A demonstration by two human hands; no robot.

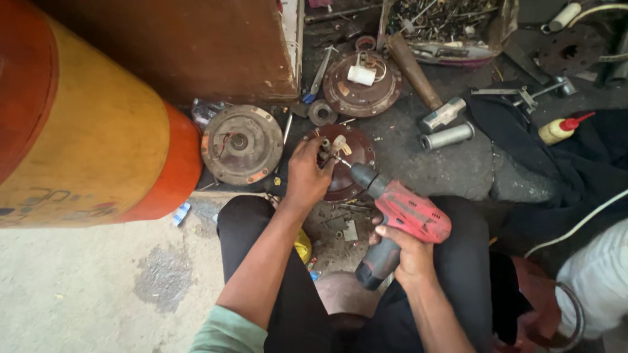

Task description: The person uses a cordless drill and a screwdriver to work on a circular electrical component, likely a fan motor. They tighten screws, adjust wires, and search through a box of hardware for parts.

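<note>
My right hand [407, 252] grips the handle of a red cordless drill [400, 209]. Its bit points up-left at a small fitting on top of a round dark red motor cover [356, 160] on the floor. My left hand [306, 175] rests on the left side of that cover, fingers pinched on a small part beside the bit tip. My knees in black trousers frame the cover on both sides.
A large orange and yellow cylinder [85, 124] lies at left. Rusty round motor plates [241, 144] [361, 85], a wooden-handled hammer [418, 78], metal sockets [447, 136], a box of bolts [445, 23], an oil bottle [561, 129] and black cloth [569, 163] surround the spot.
</note>
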